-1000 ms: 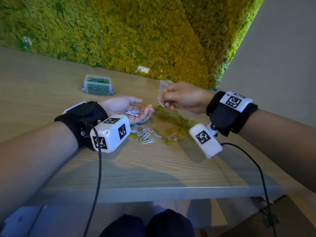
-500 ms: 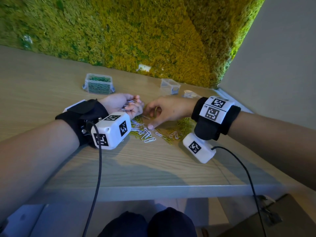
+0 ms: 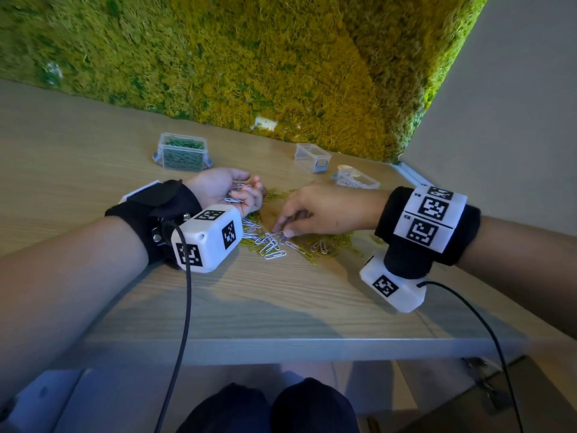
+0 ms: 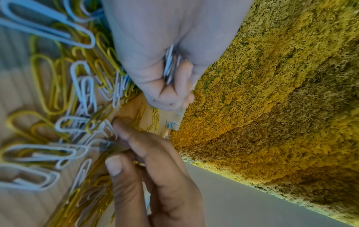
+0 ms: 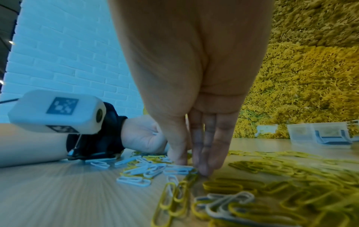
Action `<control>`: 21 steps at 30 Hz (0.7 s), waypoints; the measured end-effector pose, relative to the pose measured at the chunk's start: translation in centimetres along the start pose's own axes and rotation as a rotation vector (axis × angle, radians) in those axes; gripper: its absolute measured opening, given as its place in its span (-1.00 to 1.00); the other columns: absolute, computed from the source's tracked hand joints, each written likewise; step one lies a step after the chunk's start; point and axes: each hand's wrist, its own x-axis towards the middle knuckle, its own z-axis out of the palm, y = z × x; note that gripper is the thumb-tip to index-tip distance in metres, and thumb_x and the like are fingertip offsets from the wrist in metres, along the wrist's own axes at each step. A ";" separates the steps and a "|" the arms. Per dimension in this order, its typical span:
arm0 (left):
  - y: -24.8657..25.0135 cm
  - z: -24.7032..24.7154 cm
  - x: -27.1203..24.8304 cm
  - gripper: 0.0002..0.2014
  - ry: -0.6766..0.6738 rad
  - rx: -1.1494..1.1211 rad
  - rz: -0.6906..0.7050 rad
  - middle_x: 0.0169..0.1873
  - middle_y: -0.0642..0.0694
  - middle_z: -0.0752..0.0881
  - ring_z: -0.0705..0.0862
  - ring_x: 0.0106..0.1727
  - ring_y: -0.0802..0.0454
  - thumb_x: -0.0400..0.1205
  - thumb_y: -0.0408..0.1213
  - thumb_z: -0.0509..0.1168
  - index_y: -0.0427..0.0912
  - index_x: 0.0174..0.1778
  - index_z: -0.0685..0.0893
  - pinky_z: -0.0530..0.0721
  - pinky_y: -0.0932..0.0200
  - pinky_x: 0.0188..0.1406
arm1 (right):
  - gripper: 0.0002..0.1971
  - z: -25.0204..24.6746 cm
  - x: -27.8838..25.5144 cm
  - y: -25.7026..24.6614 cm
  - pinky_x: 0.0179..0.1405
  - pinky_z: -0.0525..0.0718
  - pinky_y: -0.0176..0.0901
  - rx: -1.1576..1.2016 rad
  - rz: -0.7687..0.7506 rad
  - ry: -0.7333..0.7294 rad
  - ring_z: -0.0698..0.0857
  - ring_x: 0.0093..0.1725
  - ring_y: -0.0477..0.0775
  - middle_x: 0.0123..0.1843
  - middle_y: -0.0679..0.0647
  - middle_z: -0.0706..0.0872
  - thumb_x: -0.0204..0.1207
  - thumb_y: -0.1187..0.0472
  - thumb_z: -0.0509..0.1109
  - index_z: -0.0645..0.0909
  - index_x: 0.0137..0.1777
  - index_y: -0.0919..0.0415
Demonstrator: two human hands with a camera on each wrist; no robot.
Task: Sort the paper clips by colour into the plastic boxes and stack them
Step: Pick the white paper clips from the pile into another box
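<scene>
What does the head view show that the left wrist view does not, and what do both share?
Only the head view shows the box of green clips, the empty box and a third box with white clips. Only the left wrist view shows, close up, white clips edge-on inside the curled left hand. Both show the right hand with fingertips down on a white clip in the mixed white and yellow pile.
</scene>
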 end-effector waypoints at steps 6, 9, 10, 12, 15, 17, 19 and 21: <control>0.0 0.0 0.0 -0.71 -0.002 0.016 -0.007 -0.45 -0.16 0.47 0.40 -0.67 0.07 0.73 -0.24 0.06 -0.27 -0.28 0.44 0.25 0.40 -0.83 | -0.62 1.0 -1.2 0.2 -0.20 0.55 -0.44 0.033 -0.011 0.027 0.71 -0.11 -0.09 0.00 0.04 0.77 0.40 0.13 0.58 0.72 0.23 0.13; 0.0 0.0 0.1 -0.72 -0.007 0.020 -0.013 -0.45 -0.16 0.47 0.40 -0.67 0.05 0.73 -0.23 0.07 -0.26 -0.28 0.44 0.26 0.40 -0.83 | -0.74 1.4 -1.0 0.5 -0.26 0.51 -0.54 0.068 -0.008 0.078 0.71 -0.16 -0.15 -0.06 0.01 0.80 0.42 0.21 0.56 0.76 0.11 0.15; 0.0 0.0 0.0 -0.72 -0.006 0.021 -0.012 -0.46 -0.16 0.47 0.40 -0.67 0.06 0.73 -0.24 0.07 -0.26 -0.28 0.44 0.26 0.40 -0.83 | -0.78 1.4 -0.9 0.6 -0.28 0.50 -0.57 0.082 -0.002 0.086 0.70 -0.20 -0.18 -0.09 -0.01 0.80 0.43 0.22 0.55 0.77 0.08 0.15; 0.1 0.0 0.1 -0.73 -0.002 0.015 -0.013 -0.45 -0.16 0.47 0.40 -0.67 0.06 0.72 -0.24 0.08 -0.26 -0.28 0.44 0.26 0.40 -0.83 | -0.85 1.3 -0.6 0.7 -0.32 0.47 -0.59 0.086 0.001 0.071 0.66 -0.28 -0.27 -0.16 -0.01 0.80 0.46 0.24 0.52 0.76 0.03 0.16; 0.1 -0.1 0.3 -0.73 -0.008 0.012 -0.021 -0.44 -0.16 0.47 0.40 -0.65 0.06 0.72 -0.25 0.09 -0.27 -0.28 0.44 0.27 0.38 -0.83 | -0.93 0.9 0.1 0.7 -0.36 0.45 -0.57 0.056 -0.009 -0.013 0.59 -0.39 -0.36 -0.25 -0.04 0.75 0.50 0.24 0.48 0.72 -0.04 0.18; 0.2 -0.1 0.3 -0.73 -0.009 0.017 -0.028 -0.42 -0.15 0.47 0.40 -0.63 0.07 0.71 -0.26 0.09 -0.27 -0.29 0.45 0.28 0.39 -0.81 | -0.97 0.5 0.7 0.7 -0.37 0.44 -0.55 0.022 -0.004 -0.081 0.56 -0.42 -0.38 -0.32 -0.13 0.68 0.52 0.22 0.45 0.68 -0.07 0.14; 0.3 -0.3 0.3 -0.72 -0.014 0.000 -0.035 -0.40 -0.16 0.49 0.42 -0.60 0.07 0.70 -0.27 0.10 -0.30 -0.31 0.48 0.32 0.40 -0.79 | -0.96 0.0 1.1 0.8 -0.37 0.45 -0.52 0.015 0.013 -0.126 0.57 -0.46 -0.33 -0.38 -0.19 0.63 0.55 0.21 0.43 0.66 -0.06 0.16; 0.3 -0.3 0.6 -0.69 -0.006 0.013 -0.018 -0.39 -0.19 0.53 0.49 -0.58 0.03 0.71 -0.27 0.09 -0.33 -0.32 0.51 0.42 0.38 -0.75 | -0.92 -0.5 1.4 1.2 -0.34 0.57 -0.39 0.082 0.058 -0.151 0.64 -0.49 -0.23 -0.37 -0.15 0.67 0.57 0.25 0.40 0.66 0.00 0.24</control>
